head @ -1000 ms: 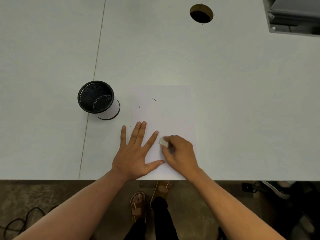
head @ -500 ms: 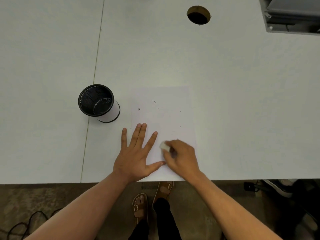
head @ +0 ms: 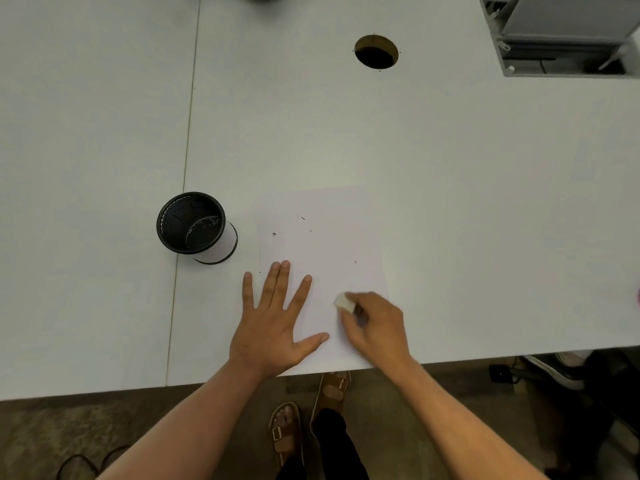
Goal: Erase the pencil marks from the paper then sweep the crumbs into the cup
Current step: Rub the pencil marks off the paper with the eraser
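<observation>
A white sheet of paper (head: 325, 237) lies near the table's front edge, with a few small dark crumbs (head: 303, 218) scattered on its upper half. My left hand (head: 273, 323) lies flat with fingers spread on the sheet's lower left part. My right hand (head: 377, 323) grips a small white eraser (head: 344, 302) and holds it against the paper's lower right part. A black mesh cup (head: 192, 225) with a white lower band stands on the table left of the paper, apart from it.
The white table (head: 450, 202) has a seam running down its left side and a round cable hole (head: 376, 51) at the back. A grey metal box (head: 568, 32) sits at the far right corner. The table's front edge runs just below my hands.
My right hand with the eraser has shifted slightly to the right on the paper. My left hand has stayed flat in place.
</observation>
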